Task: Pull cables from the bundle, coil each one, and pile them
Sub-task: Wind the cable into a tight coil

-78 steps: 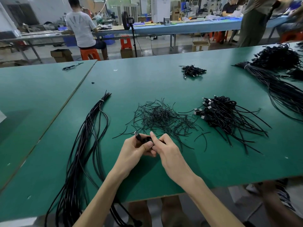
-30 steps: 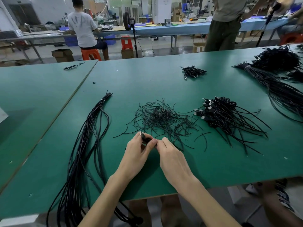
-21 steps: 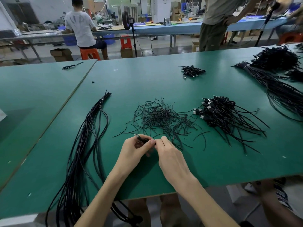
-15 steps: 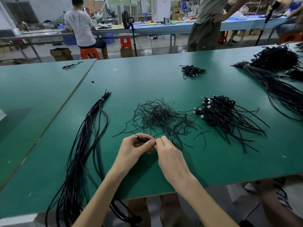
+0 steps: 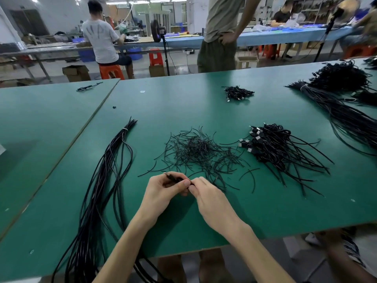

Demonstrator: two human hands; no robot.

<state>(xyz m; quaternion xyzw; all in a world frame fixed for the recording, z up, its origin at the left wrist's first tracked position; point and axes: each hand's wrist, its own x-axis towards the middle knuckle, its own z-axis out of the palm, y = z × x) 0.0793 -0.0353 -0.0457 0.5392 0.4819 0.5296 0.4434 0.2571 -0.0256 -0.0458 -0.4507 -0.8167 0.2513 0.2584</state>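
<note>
My left hand (image 5: 163,193) grips a small coiled black cable (image 5: 174,178); its plug tip sticks out past my fingers to the upper left. My right hand (image 5: 210,199) pinches the same cable at its right end, fingertips against my left thumb. Both hands hover just above the green table (image 5: 183,107) near its front edge. A long bundle of black cables (image 5: 106,180), tied near its far tip, runs down the left and hangs over the front edge. A pile of coiled cables with USB plugs (image 5: 273,146) lies to the right.
A scatter of thin black ties (image 5: 200,150) lies just beyond my hands. A smaller coiled pile (image 5: 237,92) sits further back. Another big bundle (image 5: 342,111) fills the right edge. A person (image 5: 220,33) stands at the table's far side; another sits on an orange stool (image 5: 111,70).
My hands have stayed in the same spot, working the small cable between the fingers; its plug tip has tilted lower. The standing person behind the table has walked left.
</note>
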